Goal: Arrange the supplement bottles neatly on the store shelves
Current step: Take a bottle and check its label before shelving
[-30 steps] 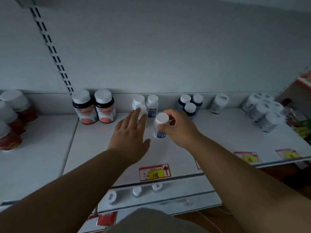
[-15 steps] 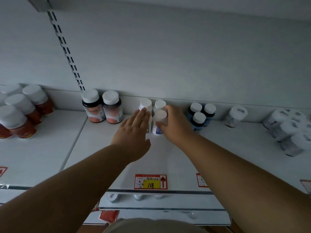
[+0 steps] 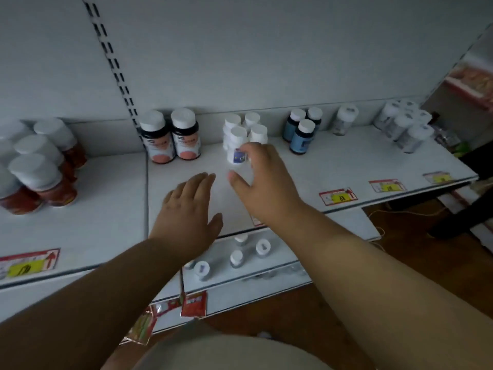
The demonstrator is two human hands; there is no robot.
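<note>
The right hand's fingers (image 3: 246,150) are spread and loosely curled, their tips at the right flank of a small white bottle with a blue label (image 3: 237,145) just above the frame's centre; the thumb sits apart, lower, and not on the bottle. Whether the fingertips touch the label or only hover just beside it cannot be told, but the hand does not close around it. The right hand (image 3: 262,182) comes in from the lower right, so the bottle lies up and to the left of its palm, standing upright with its long axis vertical and the cap on top.

The left hand (image 3: 189,209) lies flat and released, fingers together and pointing up the frame, below and left of the bottle, holding nothing. It is clearly further from the bottle than the right.

The bottle stands front-left in a tight cluster of four white bottles (image 3: 252,129) on the shelf (image 3: 320,166). Left of the cluster is a pair of dark bottles with pink labels (image 3: 172,138); right of it, three blue-labelled bottles (image 3: 302,134). Any final nudge to square the front bottle with its neighbours likely falls to the right hand, pushing it back and leftward.
</note>
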